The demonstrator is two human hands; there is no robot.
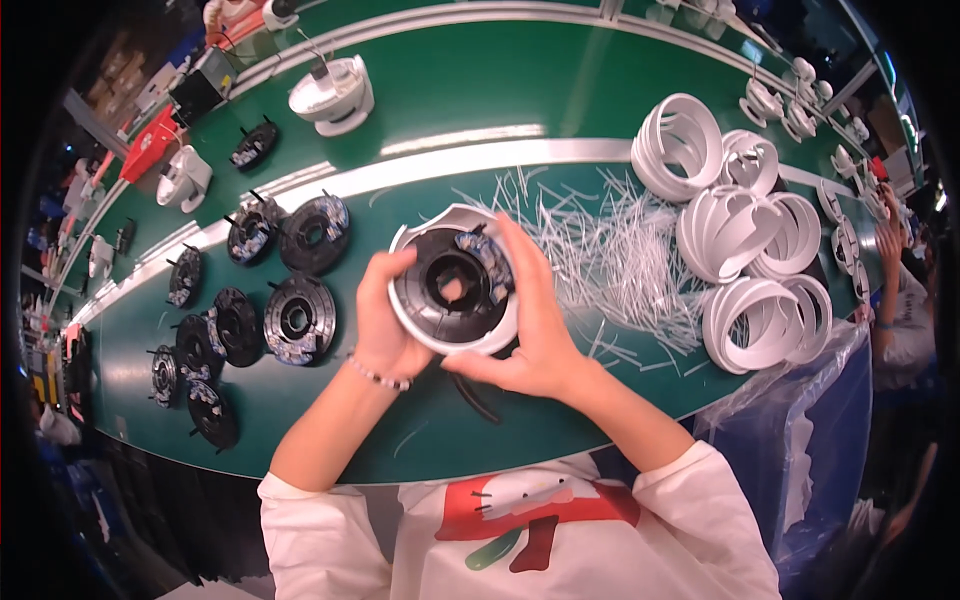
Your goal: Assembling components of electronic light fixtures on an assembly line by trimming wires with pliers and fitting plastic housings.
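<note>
Both hands clamp the round white housing (452,285) w/ black disc inside, face-up betw. them: left hand (385,320) cups left rim, right hand (535,325) wraps right rim (equally near).

You are looking through one head-worn fisheye view, aimed steeply down from above your chest onto the green work table (560,90). It sits close: your forearms enter from the lower edge and the table's near edge bows across the bottom, its far edge curving along the top.
</note>
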